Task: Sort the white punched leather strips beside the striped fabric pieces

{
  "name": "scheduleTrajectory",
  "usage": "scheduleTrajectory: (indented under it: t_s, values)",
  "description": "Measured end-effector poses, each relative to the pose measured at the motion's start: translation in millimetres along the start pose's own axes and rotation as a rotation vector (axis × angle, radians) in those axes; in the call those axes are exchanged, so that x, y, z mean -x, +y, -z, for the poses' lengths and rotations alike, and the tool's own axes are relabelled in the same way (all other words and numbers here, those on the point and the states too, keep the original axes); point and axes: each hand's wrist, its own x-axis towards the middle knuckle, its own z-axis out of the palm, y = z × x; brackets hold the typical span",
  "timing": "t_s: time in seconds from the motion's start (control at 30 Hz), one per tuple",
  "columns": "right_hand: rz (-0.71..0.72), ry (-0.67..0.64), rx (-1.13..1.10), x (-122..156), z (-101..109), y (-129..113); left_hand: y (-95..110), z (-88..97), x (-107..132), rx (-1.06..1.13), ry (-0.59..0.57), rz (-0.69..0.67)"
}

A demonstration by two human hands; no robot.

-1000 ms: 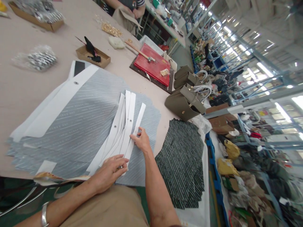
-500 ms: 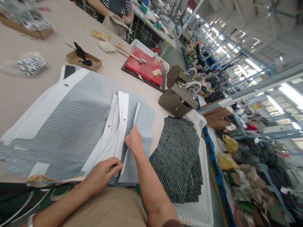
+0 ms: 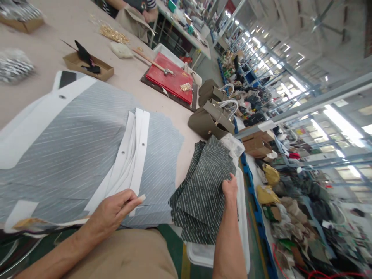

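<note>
My right hand (image 3: 230, 186) is closed on the right edge of a dark striped fabric panel (image 3: 203, 182), which lies at an angle over other dark panels. Low in the middle, my left hand (image 3: 116, 209) is pinched closed just above the pale fabric. A small whitish bit shows at its thumb tip; I cannot make out what it is. Beside that hand, a fanned bundle of white strips (image 3: 142, 131) with round metal snaps rests on pale blue-grey striped panels (image 3: 162, 151). One more white strip with a snap (image 3: 37, 116) borders the panels at the left.
At the back, a hammer (image 3: 157, 64) lies on a red board (image 3: 171, 77). Two olive handbags (image 3: 207, 122) stand at the table's right edge. A cardboard tray (image 3: 107, 73) and gold hardware (image 3: 112, 34) are farther back. A white bin (image 3: 200, 254) sits beneath the dark panels. Another person's hand (image 3: 149, 16) works on cloth.
My right hand has moved right, from a white-edged piece on the pale panels to the dark stack, where the top panel is now shifted. My left hand has moved slightly left. The view has shifted.
</note>
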Motion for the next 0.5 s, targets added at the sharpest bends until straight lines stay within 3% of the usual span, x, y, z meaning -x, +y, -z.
scheduleTrajectory:
  t_s: [0.1,0.2,0.27,0.33,0.4,0.5]
  values:
    - [0.069,0.037,0.094,20,8,-2,6,5.5,-3,-0.097,0.043,-0.164]
    - [0.256,-0.15,-0.195,74,3,-47,6,8.5,-6,-0.244,0.065,-0.302]
    - [0.513,-0.457,-0.481,119,-3,-88,5,9.3,-6,-0.337,0.074,-0.355]
    - [0.795,-0.653,-0.604,159,-7,-124,5,10.5,-6,-0.388,0.079,-0.389]
    - [1.017,-0.722,-0.618,185,-11,-148,6,12.5,-5,-0.404,0.09,-0.409]
    - [1.22,-0.719,-0.548,199,-17,-163,5,15.6,-2,-0.408,0.116,-0.409]
